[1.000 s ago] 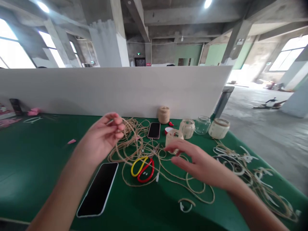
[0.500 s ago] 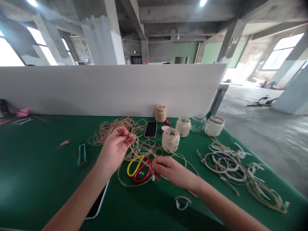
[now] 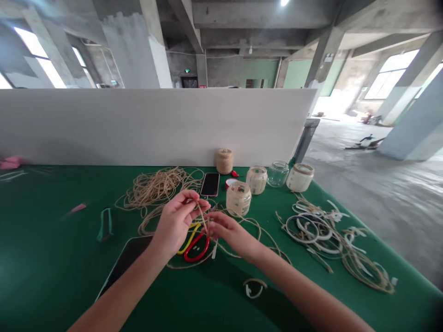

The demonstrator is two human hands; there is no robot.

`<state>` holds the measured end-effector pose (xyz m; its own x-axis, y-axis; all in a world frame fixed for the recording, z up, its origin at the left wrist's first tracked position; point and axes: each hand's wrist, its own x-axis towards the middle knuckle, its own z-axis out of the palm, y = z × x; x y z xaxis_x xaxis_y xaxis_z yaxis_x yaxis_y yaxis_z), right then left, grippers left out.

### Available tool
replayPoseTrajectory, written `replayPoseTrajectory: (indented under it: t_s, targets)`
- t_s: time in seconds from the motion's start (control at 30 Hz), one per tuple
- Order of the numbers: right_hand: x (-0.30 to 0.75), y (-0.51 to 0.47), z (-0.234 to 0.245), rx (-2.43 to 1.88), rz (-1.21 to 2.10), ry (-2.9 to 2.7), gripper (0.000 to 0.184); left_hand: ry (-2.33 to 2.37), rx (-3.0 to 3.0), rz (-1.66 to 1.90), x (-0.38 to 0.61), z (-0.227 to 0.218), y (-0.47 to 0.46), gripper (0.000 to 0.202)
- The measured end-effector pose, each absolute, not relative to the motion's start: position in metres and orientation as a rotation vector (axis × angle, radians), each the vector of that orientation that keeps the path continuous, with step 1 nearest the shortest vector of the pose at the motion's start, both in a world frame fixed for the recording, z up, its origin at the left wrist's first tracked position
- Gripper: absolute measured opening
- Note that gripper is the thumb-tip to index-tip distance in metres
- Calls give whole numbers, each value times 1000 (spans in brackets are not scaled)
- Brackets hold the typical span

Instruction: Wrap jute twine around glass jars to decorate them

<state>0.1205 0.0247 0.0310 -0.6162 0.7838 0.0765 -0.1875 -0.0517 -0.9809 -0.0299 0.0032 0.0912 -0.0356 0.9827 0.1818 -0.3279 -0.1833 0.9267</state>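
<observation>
My left hand [image 3: 178, 219] pinches a strand of jute twine [image 3: 201, 214] above the table. Close beside it on the right, my right hand [image 3: 226, 230] grips the same twine with its fingertips, and a short stretch runs between the two. Under the hands lie scissors [image 3: 196, 249] with one yellow and one red handle loop; their blades are mostly hidden. A loose pile of twine [image 3: 157, 184] spreads behind my left hand. Past my right hand stands a glass jar [image 3: 238, 199] with pale wrapping around it.
At the back are a twine spool [image 3: 224, 161], a phone [image 3: 210, 184], two more wrapped jars [image 3: 256, 180] and a bare glass jar [image 3: 278, 174]. Rings and twine scraps [image 3: 318, 235] lie right. A dark tablet-like slab [image 3: 128, 258] is partly under my left arm.
My right hand has moved up and left, close to my left hand, shortening the twine between them. The whole view has shifted slightly, and more of the dark slab shows.
</observation>
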Motion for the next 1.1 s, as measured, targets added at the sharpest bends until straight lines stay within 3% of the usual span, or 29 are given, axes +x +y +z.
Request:
replayPoseTrajectory:
  t_s: [0.07,0.17,0.33,0.43,0.53,0.67,0.83,1.1]
  targets:
    - [124,27,30,-605,1906,-1320,24,882,1081,1505,-30,90,5,4]
    - [140,32,29,-637,1869,-1226,18,989,1168,1483,-41,86,9,6]
    - [167,39,30,-851,1288,-1425,13,1661,1907,1091,-66,73,15,27]
    - [172,40,33,-886,1112,-1532,9,1925,2241,933,-54,67,12,32]
    - [169,39,33,-863,1115,-1562,10,1581,2301,1010,-22,65,9,36]
    - [165,45,31,-846,1080,-1495,12,1131,1907,888,16,60,18,44]
    - [179,65,33,-950,892,-1650,11,1170,1956,912,25,60,53,22]
    - [195,90,40,-986,363,-1855,11,1405,2444,1090,26,55,82,19]
